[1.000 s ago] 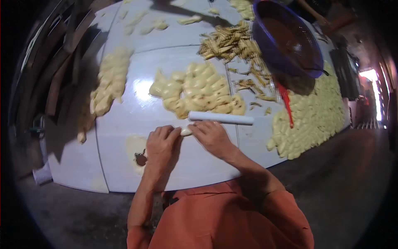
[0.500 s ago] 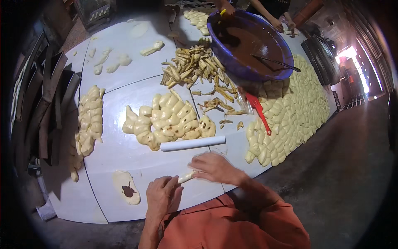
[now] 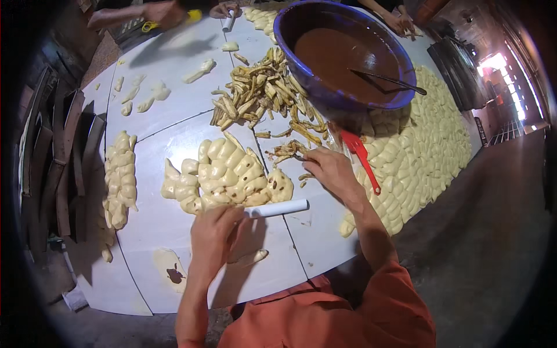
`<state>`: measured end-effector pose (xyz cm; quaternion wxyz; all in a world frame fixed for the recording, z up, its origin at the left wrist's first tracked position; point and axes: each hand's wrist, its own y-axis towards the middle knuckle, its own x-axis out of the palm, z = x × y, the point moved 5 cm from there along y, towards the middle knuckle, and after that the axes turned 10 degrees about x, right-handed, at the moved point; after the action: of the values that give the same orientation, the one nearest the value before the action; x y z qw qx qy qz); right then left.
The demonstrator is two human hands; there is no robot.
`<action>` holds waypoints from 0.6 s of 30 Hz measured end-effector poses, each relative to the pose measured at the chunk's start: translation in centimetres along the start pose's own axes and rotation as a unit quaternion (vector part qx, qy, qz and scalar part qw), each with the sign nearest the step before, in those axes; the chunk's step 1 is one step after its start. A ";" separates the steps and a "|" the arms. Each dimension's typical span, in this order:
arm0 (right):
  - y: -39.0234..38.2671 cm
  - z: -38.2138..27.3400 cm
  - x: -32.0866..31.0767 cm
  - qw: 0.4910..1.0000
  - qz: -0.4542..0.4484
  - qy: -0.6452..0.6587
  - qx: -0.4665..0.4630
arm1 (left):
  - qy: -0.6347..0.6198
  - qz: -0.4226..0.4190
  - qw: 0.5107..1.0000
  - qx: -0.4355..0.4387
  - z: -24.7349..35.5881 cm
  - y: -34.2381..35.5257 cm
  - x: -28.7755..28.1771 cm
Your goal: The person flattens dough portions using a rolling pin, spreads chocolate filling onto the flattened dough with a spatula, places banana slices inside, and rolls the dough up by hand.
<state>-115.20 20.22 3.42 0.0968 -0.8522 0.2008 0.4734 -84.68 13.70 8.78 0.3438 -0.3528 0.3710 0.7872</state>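
Observation:
My left hand (image 3: 216,235) has its fingers bent over the left end of a white rolling pin (image 3: 281,208), beside a pile of pale yellow dough pieces (image 3: 226,171); whatever its fingertips grip is hidden. My right hand (image 3: 332,173) reaches forward, fingers curled at a small cluster of brownish banana-like strips (image 3: 285,151). Which strip it pinches, if any, cannot be made out. A small rolled dough piece (image 3: 253,257) lies on the table below my left hand, touched by neither hand. Left of that hand lies a flattened dough piece (image 3: 168,261) with a dark brown filling smear.
A purple basin (image 3: 348,103) of brown mixture holds a long-handled spoon (image 3: 400,86). Near it are a heap of strips (image 3: 258,87), a red spatula (image 3: 362,155) and many dough pieces (image 3: 426,139). A co-worker's hand (image 3: 165,14) with a yellow tool is at the far left. Metal troughs (image 3: 64,156) stand left.
My hands have left the rolled dough piece: the left moved up to the rolling pin, the right forward to the strips. A co-worker's hand with a yellow tool moved left from the basin.

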 end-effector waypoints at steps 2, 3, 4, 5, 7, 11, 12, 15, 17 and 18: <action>0.3 -0.2 0.4 1.000 -0.014 -0.020 -0.011 | 0.001 -0.035 0.999 0.003 -1.9 4.5 2.0; 0.3 0.0 0.4 1.000 -0.017 -0.017 -0.010 | 0.007 -0.080 0.997 -0.006 -2.9 6.6 3.2; 0.5 0.3 0.2 1.000 0.005 -0.016 -0.016 | 0.014 -0.080 0.997 0.006 -3.4 8.7 3.8; 0.7 0.4 -0.1 0.999 0.028 -0.015 -0.025 | 0.022 -0.079 0.996 0.016 -3.8 10.5 4.3; 0.8 -0.2 -0.7 0.996 0.045 -0.064 -0.044 | 0.048 -0.026 0.998 0.036 -5.4 13.0 6.5; 0.9 -2.1 -0.4 0.993 0.031 0.005 -0.116 | 0.095 -0.047 0.994 0.021 -7.5 15.7 9.2; 1.1 -2.7 0.1 0.993 0.020 -0.017 -0.115 | 0.092 -0.054 0.994 0.015 -7.7 15.6 9.3; 2.2 -2.4 0.9 0.992 0.015 -0.045 -0.115 | 0.097 -0.113 0.989 0.009 -8.0 16.0 9.9; 3.0 -1.9 2.2 0.990 -0.003 -0.063 -0.129 | 0.099 -0.114 0.989 0.003 -8.6 15.9 10.2; 3.0 -1.6 2.4 0.989 -0.012 -0.061 -0.137 | 0.098 -0.114 0.989 0.000 -9.0 15.7 10.4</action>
<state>-114.15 16.31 2.32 -0.0033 -0.8294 0.1178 0.5461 -99.96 1.49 1.49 0.3935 -0.4683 0.3598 0.7046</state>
